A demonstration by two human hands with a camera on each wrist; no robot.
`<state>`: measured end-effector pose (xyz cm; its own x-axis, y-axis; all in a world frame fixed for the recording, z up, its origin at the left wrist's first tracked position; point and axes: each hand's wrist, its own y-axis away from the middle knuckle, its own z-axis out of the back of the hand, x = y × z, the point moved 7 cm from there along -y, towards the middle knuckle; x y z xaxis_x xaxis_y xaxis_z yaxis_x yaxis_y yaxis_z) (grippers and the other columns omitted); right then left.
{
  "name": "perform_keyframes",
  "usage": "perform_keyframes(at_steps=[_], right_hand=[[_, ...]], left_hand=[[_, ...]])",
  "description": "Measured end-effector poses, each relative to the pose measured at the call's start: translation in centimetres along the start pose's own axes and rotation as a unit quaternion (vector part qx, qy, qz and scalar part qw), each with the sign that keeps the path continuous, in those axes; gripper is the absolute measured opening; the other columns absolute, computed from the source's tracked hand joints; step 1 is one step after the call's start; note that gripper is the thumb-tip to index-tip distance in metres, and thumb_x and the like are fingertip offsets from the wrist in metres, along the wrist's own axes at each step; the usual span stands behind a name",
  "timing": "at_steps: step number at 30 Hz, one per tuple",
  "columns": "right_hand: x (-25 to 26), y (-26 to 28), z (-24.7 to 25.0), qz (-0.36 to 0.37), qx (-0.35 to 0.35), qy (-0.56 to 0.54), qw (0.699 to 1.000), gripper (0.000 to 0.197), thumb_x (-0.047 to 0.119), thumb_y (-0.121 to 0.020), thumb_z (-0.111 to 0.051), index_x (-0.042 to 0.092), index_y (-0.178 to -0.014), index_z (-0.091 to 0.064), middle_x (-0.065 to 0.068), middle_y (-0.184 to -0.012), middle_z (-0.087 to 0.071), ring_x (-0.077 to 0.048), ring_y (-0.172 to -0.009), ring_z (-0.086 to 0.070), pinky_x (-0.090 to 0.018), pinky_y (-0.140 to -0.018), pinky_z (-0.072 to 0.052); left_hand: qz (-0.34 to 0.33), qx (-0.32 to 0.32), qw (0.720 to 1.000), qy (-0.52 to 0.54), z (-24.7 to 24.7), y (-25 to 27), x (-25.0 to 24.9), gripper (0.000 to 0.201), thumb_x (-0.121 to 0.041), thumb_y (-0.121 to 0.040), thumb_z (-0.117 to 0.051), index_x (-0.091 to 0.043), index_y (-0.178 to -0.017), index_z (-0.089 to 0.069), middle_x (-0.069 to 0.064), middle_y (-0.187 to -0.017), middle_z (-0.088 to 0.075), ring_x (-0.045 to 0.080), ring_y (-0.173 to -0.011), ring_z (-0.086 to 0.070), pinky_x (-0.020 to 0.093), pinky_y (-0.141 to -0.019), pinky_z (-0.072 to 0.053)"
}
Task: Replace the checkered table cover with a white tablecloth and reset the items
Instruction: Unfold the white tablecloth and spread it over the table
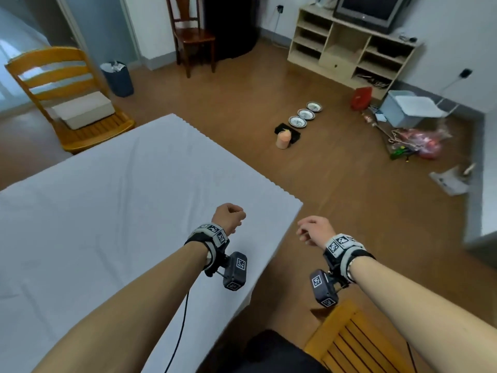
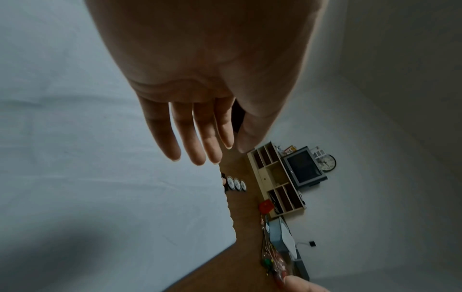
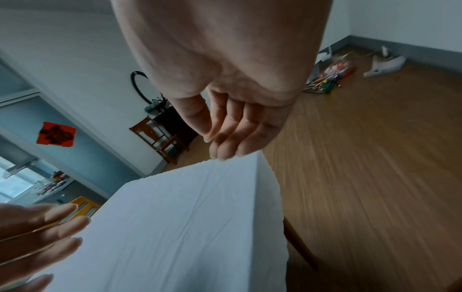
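A: Head view first. Where is the white tablecloth (image 1: 113, 200)?

B: Spread over the table, lightly creased, with a scalloped edge at the far right side and one corner hanging near the hands. The left hand (image 1: 228, 217) hovers over that corner, knuckles up. The right hand (image 1: 313, 229) is out past the table edge, over the wooden floor (image 1: 336, 184). Neither holds anything.

A: And the items to reset?

B: On the floor, well apart from the table: 3 plates (image 1: 305, 114) in a row, and just beside the nearest one a peach-coloured cup (image 1: 283, 140) on a black mat (image 1: 294, 131). A yellow chair (image 1: 61, 84) at the far side carries a white box (image 1: 84, 110). A TV stand (image 1: 349, 52) is against the far wall, with clutter on the floor to its right.

A: Left wrist view?

B: The left hand's fingers (image 2: 197, 138) are straight and relaxed, slightly apart, above the tablecloth (image 2: 87, 158). The plates (image 2: 236, 183) show past the cloth's edge.

A: Right wrist view?

B: The right hand's fingers (image 3: 232, 136) hang loosely curved, close together, empty, above the cloth's corner (image 3: 190, 217). Whether they touch it, I cannot tell. The left hand's fingertips (image 3: 62, 227) come in from the left, extended over the cloth.
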<state>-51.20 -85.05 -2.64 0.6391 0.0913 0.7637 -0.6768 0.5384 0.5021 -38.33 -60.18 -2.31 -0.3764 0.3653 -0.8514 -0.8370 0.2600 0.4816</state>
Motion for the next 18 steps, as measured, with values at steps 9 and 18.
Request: perform_keyframes(at_steps=[9,18], right_hand=[[1.2,-8.8,5.1,-0.02,-0.026,-0.01,0.999,0.02,-0.003,-0.094,-0.045,0.005,-0.093,-0.064,-0.012,-0.074,-0.066,-0.012,-0.044,-0.052,-0.017,-0.038,-0.039],[7.8,-26.2,6.3,0.097,0.068,0.187,0.975,0.021,0.006,-0.093,-0.051,0.018,-0.087,-0.067,0.0,-0.083,-0.071,-0.02,-0.075,-0.063,-0.024,-0.058,-0.045]], left_hand=[[-0.011,0.037,0.999,-0.021,-6.3,-7.2,-3.9,0.012,-0.02,-0.088,-0.066,-0.011,-0.094,-0.063,0.008,-0.097,-0.069,0.016,-0.079,-0.064,0.026,-0.062,-0.048],[0.007,-0.036,0.995,-0.098,-10.8,-18.8,-9.2,0.007,-0.021,-0.088,-0.062,-0.017,-0.082,-0.06,0.002,-0.088,-0.066,0.02,-0.081,-0.062,0.028,-0.067,-0.047]])
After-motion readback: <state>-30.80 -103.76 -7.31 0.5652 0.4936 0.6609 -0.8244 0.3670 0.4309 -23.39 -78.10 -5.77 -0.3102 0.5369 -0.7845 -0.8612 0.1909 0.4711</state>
